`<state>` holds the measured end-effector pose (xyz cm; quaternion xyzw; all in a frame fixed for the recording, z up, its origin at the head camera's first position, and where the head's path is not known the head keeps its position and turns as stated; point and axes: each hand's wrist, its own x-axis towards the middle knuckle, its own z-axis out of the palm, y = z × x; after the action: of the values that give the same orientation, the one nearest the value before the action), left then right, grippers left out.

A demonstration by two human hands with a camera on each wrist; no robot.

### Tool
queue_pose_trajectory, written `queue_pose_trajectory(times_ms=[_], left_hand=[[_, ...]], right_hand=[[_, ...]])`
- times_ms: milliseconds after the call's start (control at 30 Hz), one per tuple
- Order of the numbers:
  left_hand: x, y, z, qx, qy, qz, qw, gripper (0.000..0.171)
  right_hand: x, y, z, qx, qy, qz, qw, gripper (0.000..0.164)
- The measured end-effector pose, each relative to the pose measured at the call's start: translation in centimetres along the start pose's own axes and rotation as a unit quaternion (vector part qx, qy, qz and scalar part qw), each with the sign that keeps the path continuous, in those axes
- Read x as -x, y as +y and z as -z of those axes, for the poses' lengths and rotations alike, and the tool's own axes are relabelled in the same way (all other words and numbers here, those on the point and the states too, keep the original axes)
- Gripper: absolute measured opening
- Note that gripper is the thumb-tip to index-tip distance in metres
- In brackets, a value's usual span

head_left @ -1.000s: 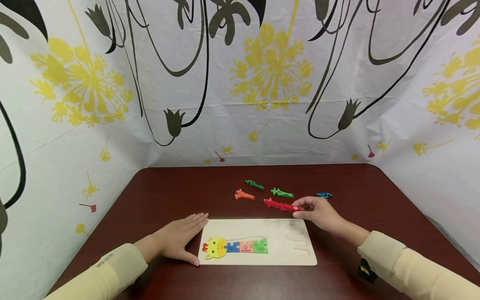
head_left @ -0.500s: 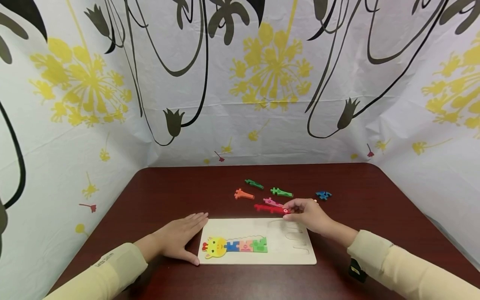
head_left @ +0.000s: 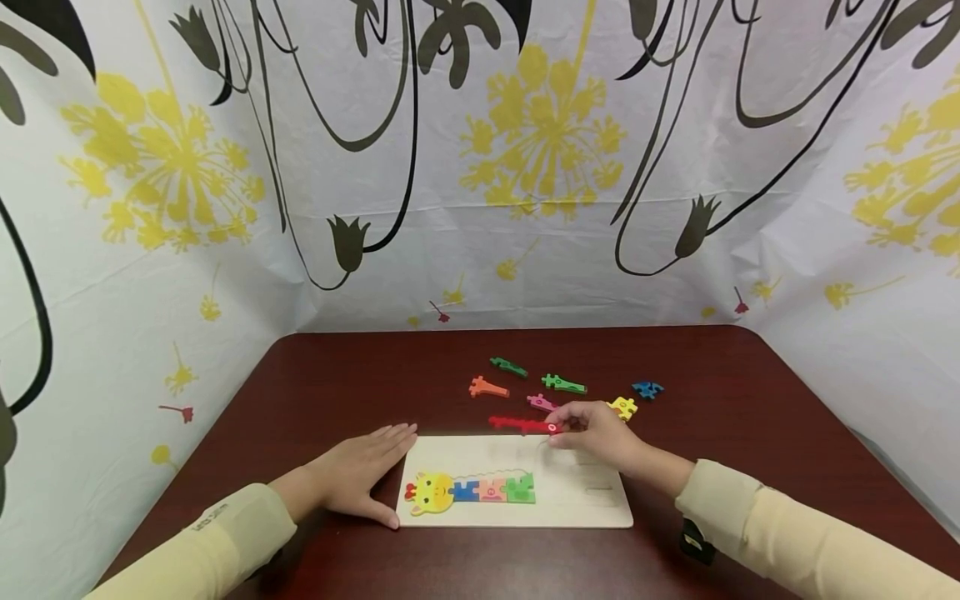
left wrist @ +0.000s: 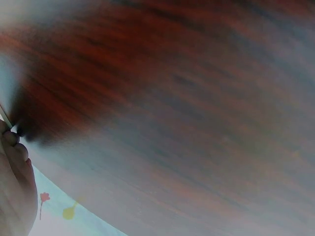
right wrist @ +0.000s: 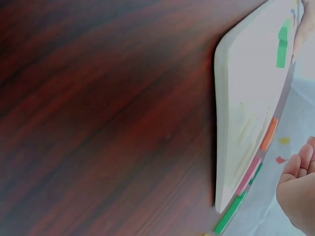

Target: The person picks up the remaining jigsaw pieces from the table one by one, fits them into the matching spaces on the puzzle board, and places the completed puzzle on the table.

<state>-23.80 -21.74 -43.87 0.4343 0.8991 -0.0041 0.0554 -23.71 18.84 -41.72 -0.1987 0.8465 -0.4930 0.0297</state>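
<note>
Red puzzle piece (head_left: 513,425): held along the far edge of the puzzle board (head_left: 577,510), long axis crosswise, extending leftward from the fingers; contact with the surface (head_left: 360,375), cannot tell. Right hand (head_left: 603,433): the nearer, fingers and thumb pinching the piece's right end. Left hand (head_left: 360,475): fingers extended at the board's left edge, pinching nothing. On board: yellow animal head (head_left: 432,493), three body pieces (head_left: 492,492). Loose beyond: pink (head_left: 542,402), orange (head_left: 487,387), yellow (head_left: 623,407), blue (head_left: 647,389), two green pieces (head_left: 564,384).

In the frame's lower middle, the red piece (head_left: 517,425) was carried leftward by the right hand (head_left: 596,430); farther right, a yellow piece (head_left: 623,407) was uncovered.
</note>
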Motion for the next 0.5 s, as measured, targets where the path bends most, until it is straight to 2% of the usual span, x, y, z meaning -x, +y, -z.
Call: queue_pose_trajectory(times_ms=[500], left_hand=[[0.0, -0.1, -0.3, -0.007, 0.007, 0.000, 1.0000, 0.116]], right_hand=[[-0.9, -0.4, -2.3, 0.018, -0.022, 0.018, 0.999, 0.013]])
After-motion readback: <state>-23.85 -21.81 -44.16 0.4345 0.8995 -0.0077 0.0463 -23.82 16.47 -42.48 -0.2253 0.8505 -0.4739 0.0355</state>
